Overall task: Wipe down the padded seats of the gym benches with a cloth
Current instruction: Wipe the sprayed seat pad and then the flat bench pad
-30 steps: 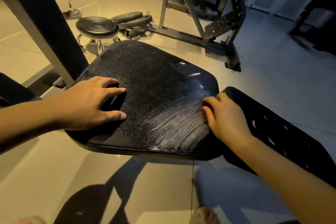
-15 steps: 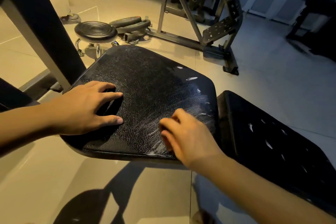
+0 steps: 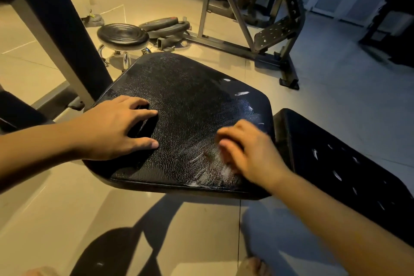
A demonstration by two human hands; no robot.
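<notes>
The black padded seat point(image 3: 190, 105) stands just beside the longer back pad point(image 3: 336, 152). The left hand point(image 3: 112, 127) rests on its left side, fingers spread, holding nothing. The right hand point(image 3: 248, 152) is blurred over pale streaks point(image 3: 208, 163) near the front right corner, fingers apparently curled; whether they grip anything I cannot tell.

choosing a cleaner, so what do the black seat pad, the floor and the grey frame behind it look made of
Black padded seat: looks like vinyl or faux leather, glossy, with a fine crackled grain and white marks near its right edge that may be tears.
Pale floor: glazed tile, probably ceramic, smooth and reflective, with thin grout lines.
Grey angled frame: painted metal tubing with a dull finish.
</notes>
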